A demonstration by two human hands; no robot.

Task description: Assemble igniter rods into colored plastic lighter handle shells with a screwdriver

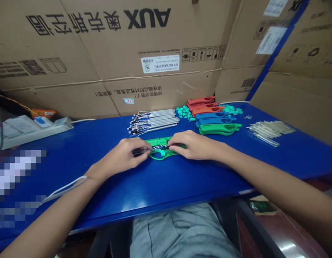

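Note:
A green lighter casing (169, 153) lies opened into halves on the blue table, with a turquoise trigger (162, 153) in its loop. My left hand (132, 152) is closed on a slim black part (140, 152) at the casing's left end. Thin white wires (159, 146) run across the casing between my hands. My right hand (191, 145) covers the casing's right part, thumb and forefinger pinching a small black piece (165, 147) at the wires' end. Its palm hides whatever continues to the right.
Behind my hands lie several metal tubes with wires (157, 120), turquoise triggers (184, 113), stacked red casings (202, 102), blue casings (215, 118) and green casings (219, 129). Clear plastic pieces (270, 130) are at right, a power strip (58, 127) at left. Cardboard (128, 64) walls the back.

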